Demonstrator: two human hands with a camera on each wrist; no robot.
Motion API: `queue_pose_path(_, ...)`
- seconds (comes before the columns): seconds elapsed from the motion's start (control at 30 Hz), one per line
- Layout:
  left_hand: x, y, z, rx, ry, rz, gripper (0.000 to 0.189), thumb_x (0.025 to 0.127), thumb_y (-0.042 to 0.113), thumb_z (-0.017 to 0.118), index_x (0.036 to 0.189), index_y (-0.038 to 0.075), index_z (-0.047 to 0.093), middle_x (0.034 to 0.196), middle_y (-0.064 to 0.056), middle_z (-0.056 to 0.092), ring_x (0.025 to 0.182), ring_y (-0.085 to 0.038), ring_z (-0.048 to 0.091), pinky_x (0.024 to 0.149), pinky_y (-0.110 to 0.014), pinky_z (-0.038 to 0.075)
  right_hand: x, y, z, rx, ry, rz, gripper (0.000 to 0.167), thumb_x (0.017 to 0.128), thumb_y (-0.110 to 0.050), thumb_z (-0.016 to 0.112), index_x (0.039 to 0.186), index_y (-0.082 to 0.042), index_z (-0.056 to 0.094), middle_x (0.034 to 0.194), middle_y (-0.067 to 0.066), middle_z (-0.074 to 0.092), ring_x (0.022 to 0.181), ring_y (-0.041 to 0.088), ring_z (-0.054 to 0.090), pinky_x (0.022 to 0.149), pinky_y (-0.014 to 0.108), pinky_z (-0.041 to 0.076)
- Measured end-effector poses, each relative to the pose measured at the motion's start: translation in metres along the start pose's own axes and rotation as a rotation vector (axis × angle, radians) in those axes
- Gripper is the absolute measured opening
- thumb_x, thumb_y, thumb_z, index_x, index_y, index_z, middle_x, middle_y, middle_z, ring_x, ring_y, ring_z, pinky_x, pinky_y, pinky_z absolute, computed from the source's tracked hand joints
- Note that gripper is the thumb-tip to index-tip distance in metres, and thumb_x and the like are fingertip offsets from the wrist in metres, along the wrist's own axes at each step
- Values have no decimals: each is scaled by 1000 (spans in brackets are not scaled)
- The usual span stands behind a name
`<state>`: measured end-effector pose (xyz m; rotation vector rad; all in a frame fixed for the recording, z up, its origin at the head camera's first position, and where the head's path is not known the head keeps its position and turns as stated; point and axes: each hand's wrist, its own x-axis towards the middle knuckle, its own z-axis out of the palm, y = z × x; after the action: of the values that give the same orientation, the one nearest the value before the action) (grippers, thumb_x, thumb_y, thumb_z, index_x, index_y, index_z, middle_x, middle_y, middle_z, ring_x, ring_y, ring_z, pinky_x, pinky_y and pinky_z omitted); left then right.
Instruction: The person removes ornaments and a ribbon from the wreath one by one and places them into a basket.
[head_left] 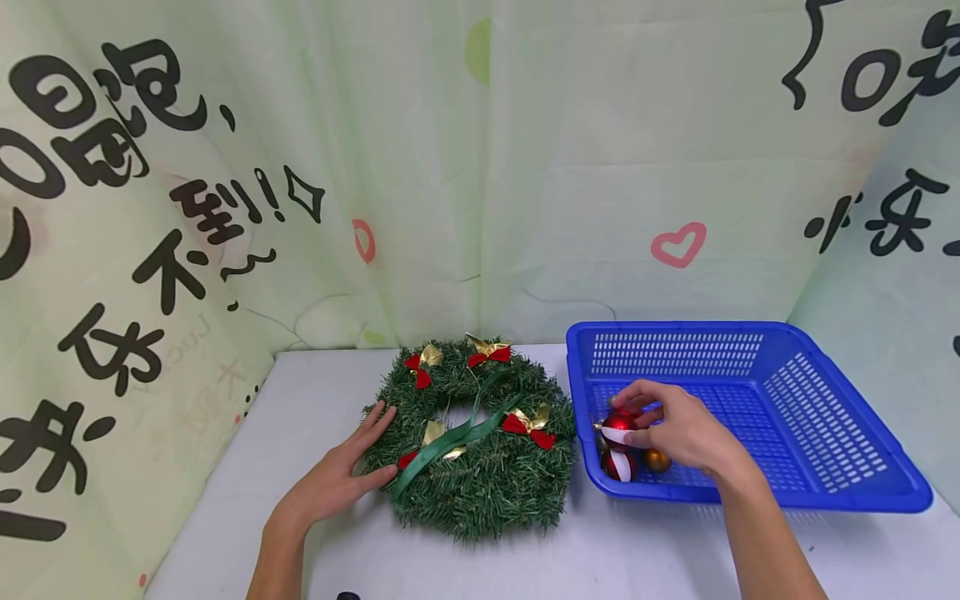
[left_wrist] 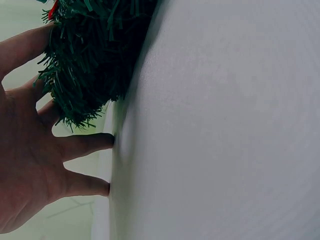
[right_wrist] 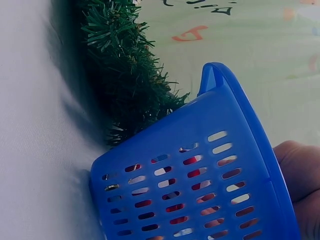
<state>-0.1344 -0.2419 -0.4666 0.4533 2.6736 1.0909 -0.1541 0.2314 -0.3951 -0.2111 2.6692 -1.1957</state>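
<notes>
A green Christmas wreath [head_left: 487, 492] with red bows and gold leaves lies on the table, a loose green ribbon [head_left: 450, 442] across it. On its left edge rests my left hand [head_left: 337, 483], fingers spread; in the left wrist view two fingertips of that hand [left_wrist: 30, 155] reach the tabletop beside the wreath [left_wrist: 95, 60]. Inside the blue basket [head_left: 750, 497], at its left end, my right hand [head_left: 675, 421] holds a red-and-white Christmas ball [head_left: 619, 423] between thumb and fingers. Below it sits another red-and-white ball [head_left: 619, 467], with a gold ball [head_left: 657, 460] to the right.
The basket's slotted wall [right_wrist: 150, 175] hides most of the right hand and the balls in the right wrist view. Its left rim stands close beside the wreath. A printed pale green curtain [head_left: 570, 167] closes off the back and sides of the white table [head_left: 585, 558].
</notes>
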Motion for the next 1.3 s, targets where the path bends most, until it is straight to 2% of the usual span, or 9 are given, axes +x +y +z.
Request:
queue_pose_path(0.43,0,1,0,-4,-3,-2,83,103,49,62,169,31,16,177,2,3,159,-43,18,117,-74,27,-3,-2,0,-12,38,6,40,89,-5,78,127,-6,67,125,21,68,108,35,67,78,44,62)
queue_pose_path(0.7,0,0,0,-8,-7,-7,83,103,49,62,169,31,16,177,3,3,159,-42,17,118,-74,26,-5,-5,-2,-25,93,-37,34,95,-11,75,127,-6,66,127,24,67,108,37,68,78,45,61)
queue_pose_path(0.93,0,0,0,-7,-8,-11,83,103,50,62,169,32,15,177,4,3,159,-43,18,117,-75,26,-5,-10,-1,-31,148,-57,32,97,-15,74,127,-12,67,131,20,67,115,38,67,81,46,62)
queue_pose_path(1.3,-1,1,0,0,-1,-2,82,103,48,62,169,31,16,177,3,3,159,-43,18,117,-75,26,-5,-16,2,30,252,-132,33,100,-17,71,132,-12,66,131,15,67,116,36,68,90,50,61)
